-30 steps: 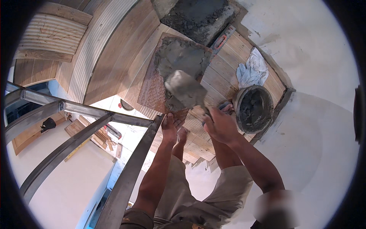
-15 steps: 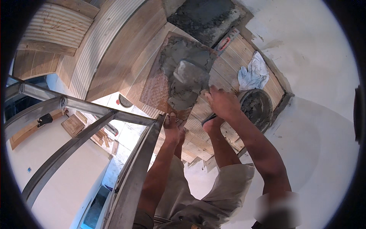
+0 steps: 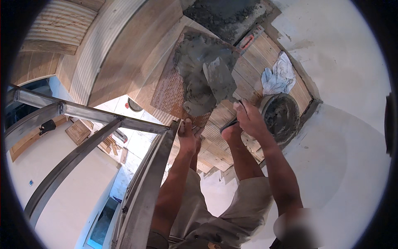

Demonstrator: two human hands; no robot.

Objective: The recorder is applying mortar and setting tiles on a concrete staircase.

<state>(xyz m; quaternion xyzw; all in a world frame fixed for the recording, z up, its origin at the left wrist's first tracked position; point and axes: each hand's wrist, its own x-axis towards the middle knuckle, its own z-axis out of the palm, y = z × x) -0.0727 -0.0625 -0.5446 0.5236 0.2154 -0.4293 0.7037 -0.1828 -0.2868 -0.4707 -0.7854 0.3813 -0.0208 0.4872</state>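
My left hand (image 3: 187, 133) grips the lower corner of a tilted tile (image 3: 165, 96) with a textured reddish-brown back, most of it covered in wet grey mortar (image 3: 192, 54). My right hand (image 3: 248, 118) is closed on the handle of a trowel (image 3: 217, 79), whose grey-smeared blade lies in the mortar on the tile. Just right of that hand stands a round bucket (image 3: 280, 118) holding dark mortar. A crumpled whitish cloth (image 3: 277, 76) lies above the bucket on the wood-look tiled floor (image 3: 257, 60).
A steel railing frame (image 3: 91, 112) runs along my left, with a lower white-tiled floor (image 3: 130, 149) beyond. Wood-look steps (image 3: 116, 50) curve at upper left. A dark mortar trough (image 3: 215, 18) and a red-handled tool (image 3: 248, 40) lie at the top. A pale wall (image 3: 344, 124) borders the right.
My right hand has moved up and slightly right, carrying the trowel blade up and rightward through the mortar. My left hand has stayed on the tile's corner.
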